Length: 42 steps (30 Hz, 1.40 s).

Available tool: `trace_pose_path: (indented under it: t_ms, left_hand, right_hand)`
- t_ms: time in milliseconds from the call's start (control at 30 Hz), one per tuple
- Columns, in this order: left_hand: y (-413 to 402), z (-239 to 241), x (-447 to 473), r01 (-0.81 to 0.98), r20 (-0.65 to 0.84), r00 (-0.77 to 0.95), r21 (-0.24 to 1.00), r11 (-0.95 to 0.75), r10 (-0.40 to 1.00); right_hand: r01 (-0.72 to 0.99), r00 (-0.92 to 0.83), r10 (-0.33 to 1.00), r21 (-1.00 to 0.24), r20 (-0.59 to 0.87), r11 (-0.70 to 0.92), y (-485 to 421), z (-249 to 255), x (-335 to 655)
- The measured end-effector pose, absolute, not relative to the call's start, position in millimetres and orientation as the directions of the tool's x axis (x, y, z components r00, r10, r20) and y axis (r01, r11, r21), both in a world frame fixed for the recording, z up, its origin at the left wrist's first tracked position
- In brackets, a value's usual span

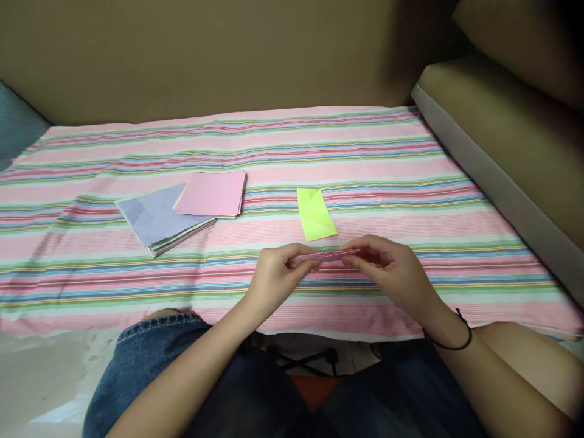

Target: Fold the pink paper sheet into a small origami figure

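Note:
A folded pink paper (336,255) is held nearly edge-on between both hands, above the near part of the striped cloth. My left hand (279,269) pinches its left end between thumb and fingers. At the right end, my right hand (393,266) pinches it the same way. Just beyond the hands lies a creased yellow-green paper (316,214), flat on the cloth and touched by neither hand. The fold details of the pink paper cannot be made out from this angle.
Left of the hands, a stack of pink square paper (212,193) overlaps a larger stack with a lavender sheet (152,213) on top. A striped cloth (365,149) covers the surface. A brown cushioned side (502,115) rises at right, and a brown back panel (219,55) stands behind.

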<state>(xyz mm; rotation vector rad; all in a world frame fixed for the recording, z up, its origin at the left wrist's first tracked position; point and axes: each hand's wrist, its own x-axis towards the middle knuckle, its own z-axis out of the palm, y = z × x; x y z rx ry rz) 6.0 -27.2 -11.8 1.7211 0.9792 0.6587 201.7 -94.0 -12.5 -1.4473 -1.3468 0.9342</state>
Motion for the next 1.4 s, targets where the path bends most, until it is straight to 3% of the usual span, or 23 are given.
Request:
trace_pose_path:
  t_ms: [233, 433, 667, 933, 1200, 1400]
  left_hand:
    - [-22, -10, 12, -0.084, -0.116, 0.5, 0.98, 0.181, 0.859]
    - [-24, -11, 13, -0.116, -0.189, 0.501, 0.952, 0.282, 0.845]
    - [-28, -13, 15, -0.038, -0.156, 0.479, 0.979, 0.198, 0.864]
    - [-26, -14, 14, 0.029, -0.07, 0.506, 0.998, 0.064, 0.859]
    - [-26, -13, 13, 0.128, -0.105, 0.498, 0.991, 0.047, 0.861]
    - [-27, -16, 13, 0.135, -0.117, 0.551, 0.99, 0.05, 0.826]
  right_hand:
    - [0.384, 0.114, 0.977, -0.915, 0.183, 0.126, -95, -10, 196]
    - [0.533, -0.062, 0.941, -0.786, 0.333, 0.313, -98, -12, 186]
    - [0.663, -0.187, 0.916, -0.642, 0.355, 0.385, -101, -17, 183]
    - [0.589, -0.086, 0.958, -0.762, 0.275, 0.271, -101, -15, 183]
    - [0.489, -0.003, 0.989, -0.862, 0.148, 0.131, -101, -14, 183]
    - [0.561, -0.043, 0.981, -0.808, 0.191, 0.182, -101, -14, 185]
